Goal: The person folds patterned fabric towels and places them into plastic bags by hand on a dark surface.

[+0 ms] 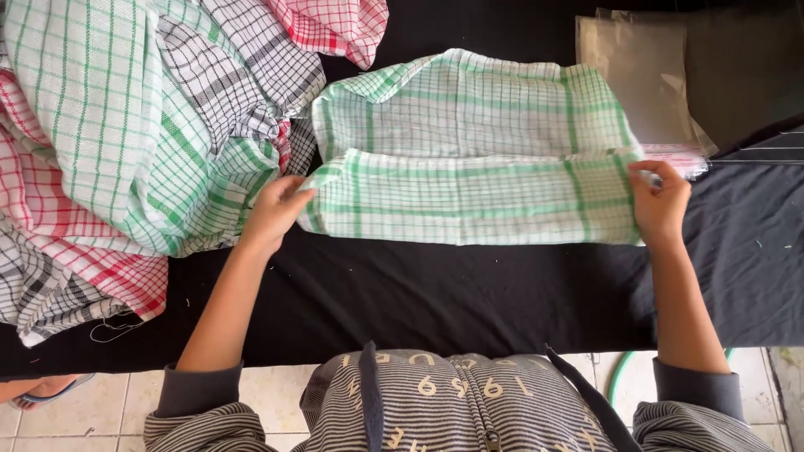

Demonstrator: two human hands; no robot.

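Observation:
A green-and-white checked cloth lies spread on the black table cover, its near part folded over into a long strip. My left hand pinches the left end of that folded strip. At the strip's right end, my right hand grips the corner with fingers curled over the edge. Both arms reach forward from my striped sleeves.
A heap of checked cloths in green, red and black fills the left side of the table. A stack of clear plastic bags lies at the back right. White tiled floor shows below the table edge.

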